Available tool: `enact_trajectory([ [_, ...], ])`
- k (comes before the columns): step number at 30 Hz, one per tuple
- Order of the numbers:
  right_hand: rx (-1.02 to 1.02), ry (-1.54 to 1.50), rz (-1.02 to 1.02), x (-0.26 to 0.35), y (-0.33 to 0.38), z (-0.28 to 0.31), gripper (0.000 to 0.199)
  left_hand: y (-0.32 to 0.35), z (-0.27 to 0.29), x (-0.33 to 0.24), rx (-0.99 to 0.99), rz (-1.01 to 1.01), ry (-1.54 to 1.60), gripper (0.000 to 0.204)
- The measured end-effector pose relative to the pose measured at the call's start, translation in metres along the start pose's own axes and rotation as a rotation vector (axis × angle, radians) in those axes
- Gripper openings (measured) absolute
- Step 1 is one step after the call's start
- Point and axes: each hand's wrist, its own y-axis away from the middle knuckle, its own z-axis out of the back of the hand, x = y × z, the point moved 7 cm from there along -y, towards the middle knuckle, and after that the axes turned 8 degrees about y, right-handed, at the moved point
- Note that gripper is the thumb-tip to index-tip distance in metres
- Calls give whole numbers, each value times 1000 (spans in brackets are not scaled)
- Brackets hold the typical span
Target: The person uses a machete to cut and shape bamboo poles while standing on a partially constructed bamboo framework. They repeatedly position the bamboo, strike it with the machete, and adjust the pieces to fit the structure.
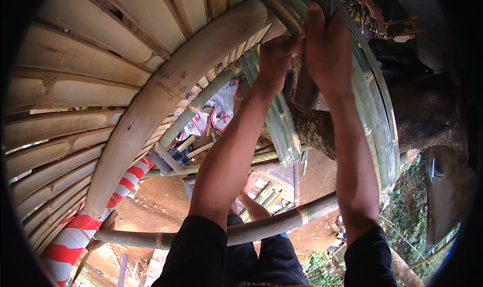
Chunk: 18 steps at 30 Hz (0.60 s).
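Both my arms reach up to the top of a bamboo structure. My right hand (329,50) is wrapped round a thick, dark, rod-like piece (307,88) that shows above and below it, thumb laid along it. Just to the left, my left hand (275,58) is closed like a fist beside the green bamboo poles; what its fingers hold, if anything, is hidden. Split green bamboo slats (279,128) hang down between my forearms. Long green bamboo strips (375,121) curve down past my right forearm.
A thick bamboo pole (171,83) borders split-bamboo slats (85,55) on the left. Another pole (282,224) crosses before my body. Red-and-white wrapping (70,241) covers a post at lower left. White cloth (221,105) hangs behind. A dark trunk-like mass (422,116) stands right; bare soil (156,201) lies below.
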Motion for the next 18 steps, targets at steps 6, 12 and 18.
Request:
enact_trajectory([
  [6,232,148,78,-8,-20,-11,41,-2,-2,1,13,39,2,15],
  [12,398,239,198,-18,-13,-17,37,6,-6,5,-29,48,-63,23],
  [18,207,521,518,-32,-15,-20,36,8,-14,-1,9,5,-12,13],
])
